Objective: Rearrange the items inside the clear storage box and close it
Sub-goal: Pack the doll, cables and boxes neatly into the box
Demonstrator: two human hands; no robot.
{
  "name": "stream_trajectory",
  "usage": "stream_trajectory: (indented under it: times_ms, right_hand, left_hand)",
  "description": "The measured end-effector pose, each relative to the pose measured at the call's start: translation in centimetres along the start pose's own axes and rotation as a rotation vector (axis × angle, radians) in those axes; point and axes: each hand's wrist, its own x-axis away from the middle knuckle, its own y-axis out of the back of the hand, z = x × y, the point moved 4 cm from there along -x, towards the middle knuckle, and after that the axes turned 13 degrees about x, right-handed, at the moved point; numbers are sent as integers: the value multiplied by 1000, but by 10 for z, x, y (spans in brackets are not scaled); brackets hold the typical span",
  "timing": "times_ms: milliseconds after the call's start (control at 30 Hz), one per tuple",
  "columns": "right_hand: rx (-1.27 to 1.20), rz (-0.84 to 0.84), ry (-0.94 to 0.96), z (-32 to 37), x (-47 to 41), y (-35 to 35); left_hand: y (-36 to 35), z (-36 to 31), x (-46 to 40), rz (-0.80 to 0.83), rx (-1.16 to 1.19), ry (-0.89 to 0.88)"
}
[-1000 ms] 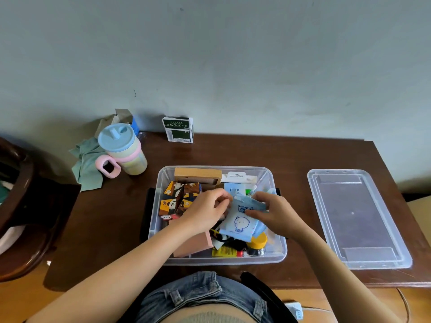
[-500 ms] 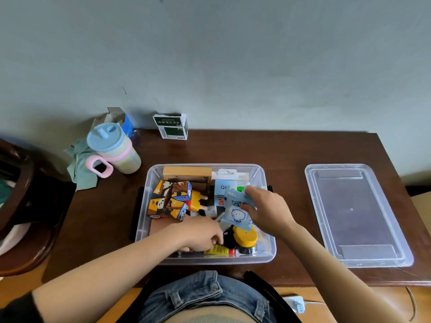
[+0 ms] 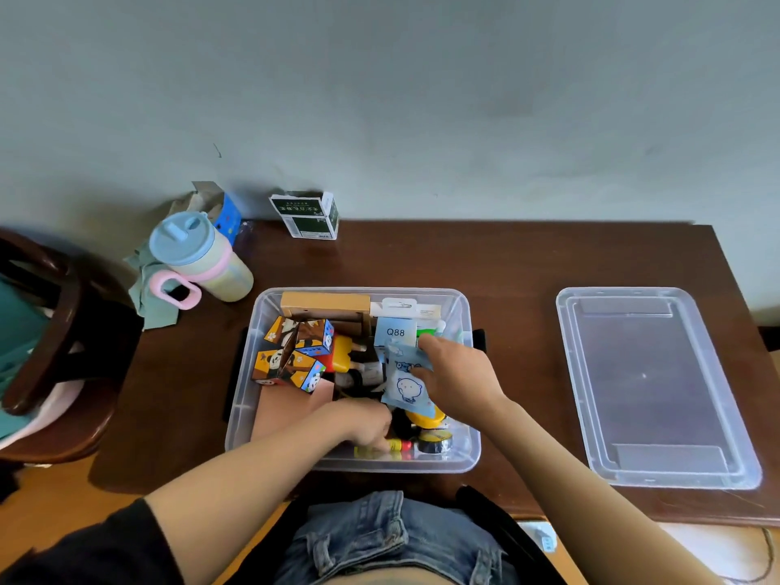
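The clear storage box (image 3: 242, 399) sits open at the table's middle, full of small items: panda-printed cubes (image 3: 291, 358), a tan wooden box (image 3: 325, 304), a white Q88 box (image 3: 395, 331), a pink-brown card (image 3: 283, 409). My right hand (image 3: 458, 373) pinches a pale blue cartoon pouch (image 3: 405, 384) at the box's right side. My left hand (image 3: 365, 422) reaches down into the front of the box, its fingers curled at a small yellow and red tube (image 3: 394, 446). The clear lid (image 3: 652, 384) lies flat on the table to the right.
A pastel sippy cup (image 3: 198, 257) lies on a green cloth (image 3: 150, 297) at the back left, beside a torn blue carton (image 3: 226, 209). A green and white carton (image 3: 310, 215) stands by the wall. A dark wooden chair (image 3: 50, 331) stands left of the table.
My left hand let go of the blue pouch and dropped to the front of the box. My right hand kept the pouch and carried it slightly right.
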Motion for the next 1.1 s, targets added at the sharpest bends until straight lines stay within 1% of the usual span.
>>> stream_trajectory:
  times_ms: [200,367,400,467,567,633,667,700,767,800,867,900,967,1000,1033,1067,1100]
  right_hand:
    - [13,0,35,0,-1,-4]
    - [-27,-4,29,-3,0,-6]
    - [-31,-7,28,-4,0,-6]
    - [-33,-6,27,-4,0,-7]
    - [-30,-3,31,-4,0,-7]
    - [-25,-5,38,-3,-1,-6]
    - [-17,-10,48,-2,0,-5]
    - [-5,-16,62,-1,0,-4]
    - [35,-40,96,1,3,-1]
    - [57,-64,113,2,5,1]
    - [88,-138,131,3,7,8]
    - [96,-187,138,3,8,14]
    - [97,-303,147,2,10,23]
    - [110,-329,154,2,12,29]
    - [138,-339,165,3,13,32]
    - [169,-342,179,5,13,33]
    - [194,-347,191,6,12,34]
  left_hand:
    - [0,-9,8,-73,-149,97]
    - [14,-4,40,-212,-167,42]
    - [17,-1,50,-258,-161,30]
    - [24,5,72,-397,-70,11]
    - [39,18,99,-661,78,64]
    - [47,23,105,-841,87,107]
    - [49,22,103,-891,75,127]
    - [50,19,98,-905,57,146]
    - [49,13,82,-878,23,189]
    - [48,11,74,-863,17,217]
    - [48,10,61,-886,33,234]
    - [47,10,58,-917,64,212]
    - [44,5,52,-969,138,100]
    - [41,3,50,-958,166,35]
    - [38,2,48,-915,200,-18]
    - [33,3,45,-831,232,-46]
    - [28,5,41,-709,243,-51]
